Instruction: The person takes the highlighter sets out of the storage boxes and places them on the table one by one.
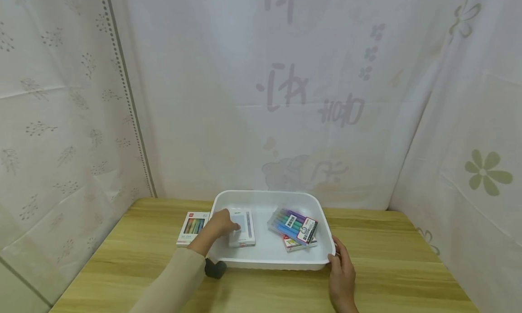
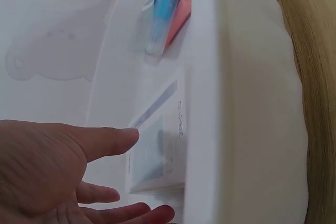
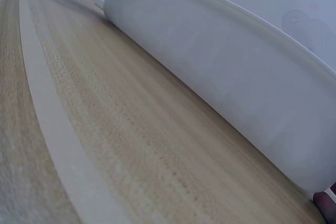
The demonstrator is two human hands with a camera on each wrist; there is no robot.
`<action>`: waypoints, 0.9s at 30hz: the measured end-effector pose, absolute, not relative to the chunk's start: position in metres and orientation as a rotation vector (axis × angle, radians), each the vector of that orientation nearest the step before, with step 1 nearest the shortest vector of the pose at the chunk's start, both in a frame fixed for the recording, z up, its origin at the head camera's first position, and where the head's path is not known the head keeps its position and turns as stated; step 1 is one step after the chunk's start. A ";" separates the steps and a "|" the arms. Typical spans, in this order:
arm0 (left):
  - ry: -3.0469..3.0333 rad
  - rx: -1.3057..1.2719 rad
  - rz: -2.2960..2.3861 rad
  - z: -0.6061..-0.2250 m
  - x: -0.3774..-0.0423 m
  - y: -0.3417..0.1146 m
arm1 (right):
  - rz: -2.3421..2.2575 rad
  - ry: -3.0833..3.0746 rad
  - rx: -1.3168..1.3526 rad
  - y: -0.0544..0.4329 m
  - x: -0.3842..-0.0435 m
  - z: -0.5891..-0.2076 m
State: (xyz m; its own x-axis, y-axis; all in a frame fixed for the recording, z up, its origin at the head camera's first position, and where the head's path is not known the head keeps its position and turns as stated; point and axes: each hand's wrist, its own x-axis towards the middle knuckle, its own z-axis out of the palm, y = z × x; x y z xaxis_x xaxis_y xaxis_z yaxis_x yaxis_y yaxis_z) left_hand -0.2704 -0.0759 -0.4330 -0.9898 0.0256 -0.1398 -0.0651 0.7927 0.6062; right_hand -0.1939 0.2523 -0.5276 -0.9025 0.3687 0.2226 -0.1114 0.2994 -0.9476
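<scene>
A white plastic basin (image 1: 269, 262) stands on the wooden table. Inside it, at the left, lies a flat white box (image 1: 246, 229) with a grey-blue panel. My left hand (image 1: 222, 223) reaches over the basin's left side at this box; in the left wrist view its thumb and fingers are extended and spread beside the white box (image 2: 170, 150). My right hand (image 1: 341, 272) holds the basin's front right corner, thumb at the rim and fingers around the outside. In the right wrist view, a fingertip (image 3: 326, 205) shows low by the basin wall (image 3: 226, 66).
A clear pack of coloured pens (image 1: 292, 225) lies on a small red-and-white box (image 1: 291, 246) at the basin's right. Outside, left of the basin, a box with coloured sticks pictured (image 1: 190, 229) lies on the table (image 1: 387, 276). Printed cloth (image 1: 228, 122) hangs behind and at both sides.
</scene>
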 end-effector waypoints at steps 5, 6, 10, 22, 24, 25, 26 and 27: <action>2.804 -0.082 0.984 -0.439 -0.272 -0.070 | 1.636 -2.177 -0.237 0.252 -0.194 -0.529; 2.796 -0.096 0.984 -0.439 -0.272 -0.069 | 1.637 -2.178 -0.236 0.251 -0.194 -0.529; 2.751 -0.157 1.008 -0.440 -0.273 -0.066 | 1.638 -2.170 -0.236 0.251 -0.193 -0.530; 2.783 -0.186 0.955 -0.446 -0.283 -0.061 | 1.624 -2.157 -0.246 0.252 -0.194 -0.530; 2.792 -0.185 0.944 -0.447 -0.283 -0.060 | 1.623 -2.161 -0.244 0.252 -0.194 -0.530; 2.794 -0.187 0.942 -0.447 -0.283 -0.060 | 1.623 -2.163 -0.243 0.252 -0.194 -0.530; 2.792 -0.191 0.946 -0.448 -0.284 -0.059 | 1.625 -2.163 -0.242 0.252 -0.194 -0.530; 2.789 -0.200 0.948 -0.449 -0.284 -0.059 | 1.629 -2.161 -0.241 0.252 -0.194 -0.530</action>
State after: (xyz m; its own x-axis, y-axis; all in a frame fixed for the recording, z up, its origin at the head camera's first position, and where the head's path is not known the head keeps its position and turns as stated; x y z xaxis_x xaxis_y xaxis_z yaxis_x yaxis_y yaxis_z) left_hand -0.2839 -0.0587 -0.4487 -0.9731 -0.0668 -0.2205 -0.1873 0.7864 0.5887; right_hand -0.1944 0.2519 -0.5303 -0.8961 0.3819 0.2261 -0.1123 0.2978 -0.9480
